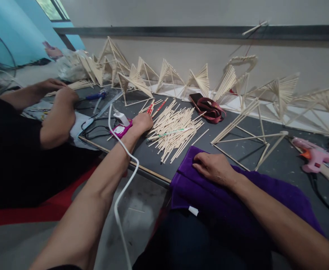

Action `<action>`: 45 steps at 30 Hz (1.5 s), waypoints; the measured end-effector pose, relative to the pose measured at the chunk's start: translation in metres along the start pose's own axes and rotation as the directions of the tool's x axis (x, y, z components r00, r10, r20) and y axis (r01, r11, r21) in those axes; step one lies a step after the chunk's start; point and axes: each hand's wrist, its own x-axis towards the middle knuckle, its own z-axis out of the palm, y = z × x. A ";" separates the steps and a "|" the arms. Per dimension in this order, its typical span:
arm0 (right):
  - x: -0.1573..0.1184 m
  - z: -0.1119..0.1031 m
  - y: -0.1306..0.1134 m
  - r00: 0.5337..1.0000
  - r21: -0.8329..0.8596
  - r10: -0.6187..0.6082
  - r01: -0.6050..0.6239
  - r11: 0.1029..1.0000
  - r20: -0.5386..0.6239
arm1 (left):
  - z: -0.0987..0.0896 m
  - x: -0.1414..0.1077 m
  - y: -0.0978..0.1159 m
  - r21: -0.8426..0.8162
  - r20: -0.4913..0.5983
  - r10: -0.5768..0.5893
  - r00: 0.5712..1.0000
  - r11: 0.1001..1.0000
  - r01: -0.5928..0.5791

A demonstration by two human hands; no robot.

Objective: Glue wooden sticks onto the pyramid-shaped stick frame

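Observation:
My left hand (pixel 142 122) is closed at the left edge of a loose pile of thin wooden sticks (pixel 178 131). Red-marked pieces (pixel 150 107) show just beyond its fingers; whether it grips one of them is hidden. A magenta power socket (pixel 121 129) with a white plug (pixel 121 118) lies beside that wrist. My right hand (pixel 215 167) rests on a purple cloth (pixel 187 183) spread over the table edge and my lap. Its fingers are loosely bent and a little apart, with nothing visible in them. Among the sticks lies a green-and-white slim piece (pixel 174 132).
Several fan-shaped stick frames (pixel 199 78) line the wall. A bare stick frame (pixel 237 138) stands right of a phone (pixel 196 102) with a dark red strap (pixel 213 112). A pink glue gun (pixel 316 154) lies far right. A white cable (pixel 127 150) crosses my left forearm. At left, a co-worker's arms (pixel 59 108) reach over the table.

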 end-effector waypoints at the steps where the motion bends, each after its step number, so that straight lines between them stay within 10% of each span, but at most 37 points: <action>1: 0.000 0.000 0.000 1.000 -0.001 0.001 -0.001 1.000 0.005 | -0.001 -0.002 -0.001 -0.002 -0.010 0.007 1.000 1.000 -0.007; 5: 0.002 0.001 0.001 1.000 -0.001 0.009 -0.009 1.000 0.027 | -0.010 -0.022 0.007 -0.350 -0.103 0.070 0.992 0.931 -0.102; 8: 0.002 -0.001 0.001 1.000 0.044 -0.007 0.005 0.999 0.028 | -0.021 -0.049 0.030 -0.905 -0.071 0.198 0.978 0.398 -0.146; 10: 0.000 -0.009 0.000 0.999 0.148 -0.050 0.052 0.988 -0.018 | -0.029 -0.070 0.053 -0.996 -0.052 0.333 0.942 0.054 -0.074; 12: -0.003 -0.026 0.002 0.987 0.277 -0.056 0.097 0.956 -0.151 | -0.034 -0.091 0.077 -0.994 -0.029 0.448 0.894 -0.104 0.020; 16: -0.006 -0.088 0.015 0.793 0.492 0.248 0.075 0.867 -0.557 | -0.035 -0.128 0.124 -0.964 -0.069 0.603 0.795 -0.244 0.101; 19: -0.005 -0.141 0.035 0.576 0.619 0.456 0.114 0.777 -0.679 | -0.030 -0.150 0.155 -0.963 -0.111 0.682 0.723 -0.254 0.092; 26: -0.007 -0.192 0.067 0.618 0.657 0.432 0.189 0.730 -0.657 | -0.019 -0.169 0.194 -0.986 -0.126 0.709 0.694 -0.164 -0.013; 39: -0.001 -0.186 0.138 0.512 0.744 0.577 0.212 0.633 -0.636 | 0.003 -0.113 0.190 -0.996 0.019 0.464 0.886 -0.072 0.059; 45: 0.008 -0.165 0.159 0.570 0.776 0.593 0.133 0.616 -0.568 | 0.017 -0.089 0.191 -0.992 0.109 0.524 0.844 0.116 0.056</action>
